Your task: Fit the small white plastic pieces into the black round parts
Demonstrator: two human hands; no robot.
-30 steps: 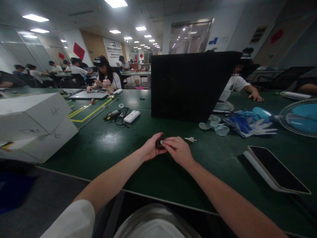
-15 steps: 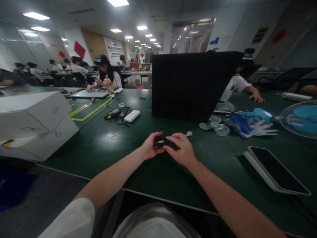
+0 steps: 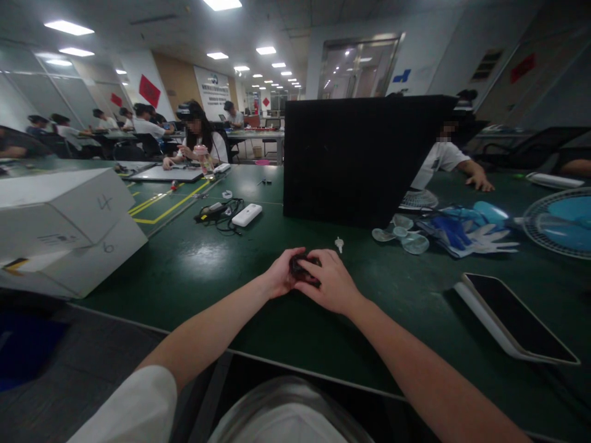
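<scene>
Above the green table's near side, my left hand (image 3: 280, 274) is closed around a small dark object (image 3: 302, 264). My right hand (image 3: 333, 280) grips the same object from the other side, its fingers laid over the top. Most of the object is covered, so its kind cannot be made out. Just beyond my right hand a small pale key-like piece (image 3: 339, 245) lies flat on the table, touched by neither hand.
A tall black panel (image 3: 355, 160) stands ahead. White boxes (image 3: 69, 215) are at left, a white power bank (image 3: 247, 215) and cables (image 3: 217, 212) nearer the middle. At right are gloves (image 3: 480, 237), a blue fan (image 3: 563, 215) and a tablet-like device (image 3: 517, 314). Several people sit beyond.
My right hand has shifted left over the dark object, covering more of it; its pale slot-like mark no longer shows. The key-like piece, partly hidden before, is now in full view.
</scene>
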